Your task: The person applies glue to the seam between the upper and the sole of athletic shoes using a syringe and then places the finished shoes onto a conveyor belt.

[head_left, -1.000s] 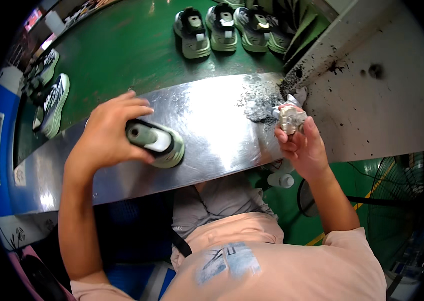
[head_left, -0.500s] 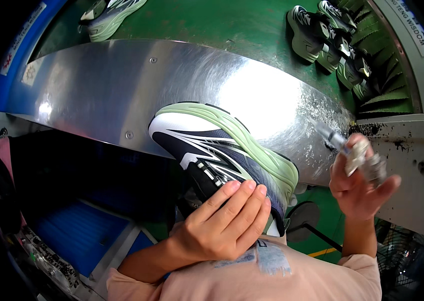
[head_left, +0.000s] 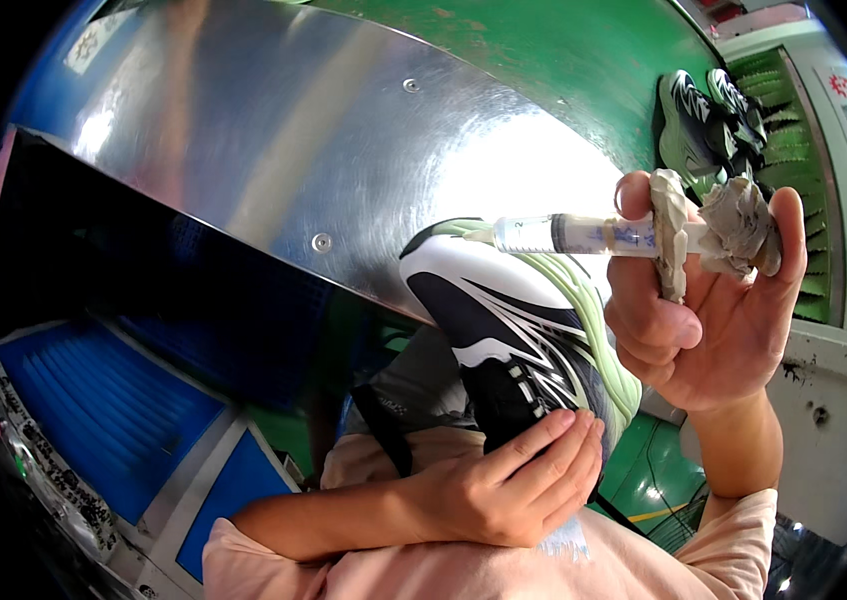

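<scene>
The shoe (head_left: 513, 330) sits near the middle, over the near edge of the metal surface (head_left: 323, 150). The left hand (head_left: 503, 485) is under its near end. The right hand (head_left: 713, 310) holds a syringe (head_left: 583, 236) just right of the shoe, its tip over the shoe's far end. More shoes (head_left: 708, 120) lie far right.

- We see the surface (head_left: 273, 150) as brushed sheet metal, glossy, with 2 flat screw heads.
- The belt (head_left: 563, 50) beyond it looks matt green, smooth.
- The shoe (head_left: 503, 320) shows a glossy synthetic upper in black and white, and a pale green foam sole, matt and ridged.
- The syringe (head_left: 583, 235) is clear plastic; its flange and plunger end are crusted with rough, dried grey glue.
- Our shirt (head_left: 393, 570) is soft pink cloth.
</scene>
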{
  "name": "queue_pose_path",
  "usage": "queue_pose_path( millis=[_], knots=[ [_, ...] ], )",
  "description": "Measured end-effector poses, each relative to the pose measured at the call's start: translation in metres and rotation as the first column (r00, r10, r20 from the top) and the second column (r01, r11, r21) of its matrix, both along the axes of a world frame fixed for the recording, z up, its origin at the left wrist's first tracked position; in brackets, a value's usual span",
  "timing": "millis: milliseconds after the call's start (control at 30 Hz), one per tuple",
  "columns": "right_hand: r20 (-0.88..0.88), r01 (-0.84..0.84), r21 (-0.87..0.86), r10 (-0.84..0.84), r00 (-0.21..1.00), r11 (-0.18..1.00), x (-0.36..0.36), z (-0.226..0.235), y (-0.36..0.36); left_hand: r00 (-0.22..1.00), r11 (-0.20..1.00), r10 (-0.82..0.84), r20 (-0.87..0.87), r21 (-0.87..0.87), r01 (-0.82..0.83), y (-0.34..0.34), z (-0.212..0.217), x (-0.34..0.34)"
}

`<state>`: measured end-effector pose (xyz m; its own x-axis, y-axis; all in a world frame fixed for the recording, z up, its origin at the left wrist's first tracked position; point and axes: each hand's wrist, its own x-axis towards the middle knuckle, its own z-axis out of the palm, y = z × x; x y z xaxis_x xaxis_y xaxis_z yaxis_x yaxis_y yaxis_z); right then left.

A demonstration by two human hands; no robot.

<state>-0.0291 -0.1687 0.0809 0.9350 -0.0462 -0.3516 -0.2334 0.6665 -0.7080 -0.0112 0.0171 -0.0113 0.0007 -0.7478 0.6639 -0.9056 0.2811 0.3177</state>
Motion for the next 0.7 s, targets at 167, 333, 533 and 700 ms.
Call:
queue_pose_path(
  millis=[167,333,533,700],
  knots=[
    [-0.109,-0.001,-0.039,-0.003,0.994,0.999,0.015,-0.002,0.004,0.999,0.999,0.037,0.018,-0.037,-0.036,0.0,-0.004,0.0],
    [-0.246,-0.143,-0.338,0.059,0.967,0.93,0.025,0.013,0.009,0.999,0.998,0.038,0.036,-0.042,-0.036,0.001,-0.005,0.002],
    [-0.08,-0.014,-0.299,-0.01,0.997,0.954,0.0,0.009,0.019,1.0,0.999,0.025,0.007,-0.031,-0.025,0.002,-0.004,0.001],
    [0.037,0.036,-0.365,-0.024,0.999,0.93,-0.029,0.004,0.014,1.0,1.0,-0.005,-0.006,0.0,0.005,0.003,-0.002,0.002]
  ],
)
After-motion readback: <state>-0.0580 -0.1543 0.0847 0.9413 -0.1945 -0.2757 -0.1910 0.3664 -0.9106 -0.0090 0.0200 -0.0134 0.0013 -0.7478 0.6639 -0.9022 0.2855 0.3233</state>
